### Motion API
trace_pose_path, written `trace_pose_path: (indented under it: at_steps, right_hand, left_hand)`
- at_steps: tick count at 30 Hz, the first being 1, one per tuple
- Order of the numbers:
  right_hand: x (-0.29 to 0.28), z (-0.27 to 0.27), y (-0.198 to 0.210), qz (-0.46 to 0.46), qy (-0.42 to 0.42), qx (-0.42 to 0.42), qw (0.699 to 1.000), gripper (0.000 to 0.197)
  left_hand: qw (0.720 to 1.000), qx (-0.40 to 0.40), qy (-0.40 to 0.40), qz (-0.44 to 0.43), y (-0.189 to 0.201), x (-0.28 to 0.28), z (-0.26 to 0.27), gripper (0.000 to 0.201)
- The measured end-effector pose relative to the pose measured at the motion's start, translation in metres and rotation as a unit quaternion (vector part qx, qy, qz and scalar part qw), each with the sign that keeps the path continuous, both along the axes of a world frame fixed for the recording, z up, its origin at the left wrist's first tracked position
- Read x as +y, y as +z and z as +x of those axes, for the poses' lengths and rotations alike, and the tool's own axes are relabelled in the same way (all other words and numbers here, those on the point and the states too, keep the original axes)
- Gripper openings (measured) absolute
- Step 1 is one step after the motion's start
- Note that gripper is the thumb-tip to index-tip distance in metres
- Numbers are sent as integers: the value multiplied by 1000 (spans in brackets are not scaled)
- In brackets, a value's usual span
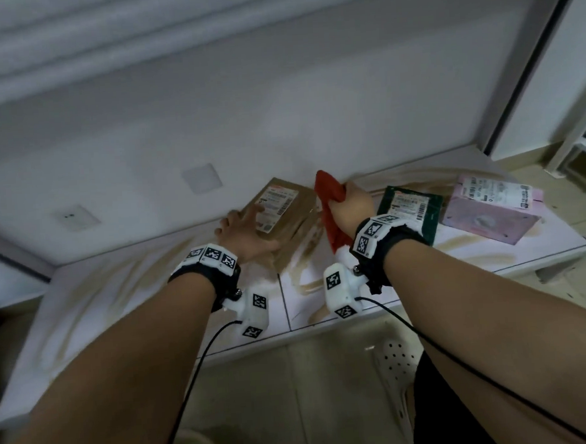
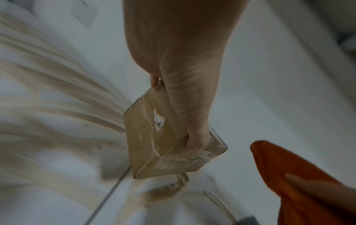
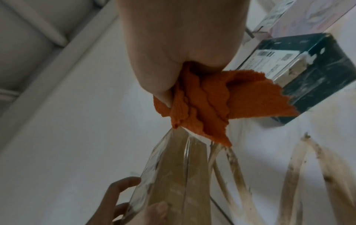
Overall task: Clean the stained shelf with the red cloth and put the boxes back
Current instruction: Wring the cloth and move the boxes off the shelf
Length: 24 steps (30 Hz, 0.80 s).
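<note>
The brown box (image 1: 282, 215) sits ahead of me on the stained shelf (image 1: 118, 301), pushed up toward the back wall, and everything about my next move hangs on it: it lies forward and slightly inward of my left hand (image 1: 244, 235), with its long axis running diagonally from the near edge back toward the wall. My left hand is the nearer one and already has it. The left wrist view shows my thumb down the near face and the fingertips curled over the far edge, with the box tipped off the shelf on one corner. My right hand (image 1: 349, 204) is just beside the box's right edge, clenched around the bunched red cloth (image 1: 330, 202), which hangs down past my wrist and nearly brushes the box's top corner in the right wrist view.

Further right, the dark green box (image 1: 409, 211) and then the pink box (image 1: 489, 206) lie flat on the shelf, well clear of my left hand but near my right.

Brown streaks (image 1: 309, 282) curve across the shelf under and around the brown box, so I judge the box must come away first before I can wipe there.
</note>
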State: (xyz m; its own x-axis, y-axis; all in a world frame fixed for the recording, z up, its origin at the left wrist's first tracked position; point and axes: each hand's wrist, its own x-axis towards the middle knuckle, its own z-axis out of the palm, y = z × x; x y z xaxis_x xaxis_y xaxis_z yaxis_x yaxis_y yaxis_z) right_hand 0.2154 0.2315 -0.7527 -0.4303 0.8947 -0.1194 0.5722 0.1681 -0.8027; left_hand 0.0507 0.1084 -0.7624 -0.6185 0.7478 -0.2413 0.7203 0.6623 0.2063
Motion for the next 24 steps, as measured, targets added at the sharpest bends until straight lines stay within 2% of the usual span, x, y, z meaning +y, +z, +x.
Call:
trace_pose_path:
  at_steps: [3, 8, 12, 16, 20, 24]
  right_hand:
    - [-35, -17, 13, 2, 33, 16, 999, 26]
    - [-112, -45, 38, 10, 146, 48, 988, 25]
    - [-181, -69, 56, 13, 216, 53, 975, 22]
    - [-252, -98, 63, -25, 278, 58, 959, 22]
    - [-318, -127, 52, -21, 315, 15, 949, 14]
    - [-366, -148, 32, -15, 353, -25, 935, 24]
  left_hand:
    - [999, 7, 49, 9, 20, -51, -15, 83]
    - [990, -2, 132, 42, 40, -144, -32, 92]
    - [975, -53, 205, 70, 40, -231, -48, 87]
    - [939, -76, 322, 94, 26, -330, -69, 86]
    - [901, -67, 418, 95, 20, -419, -67, 80]
    - [854, -41, 513, 77, -7, -485, -70, 74]
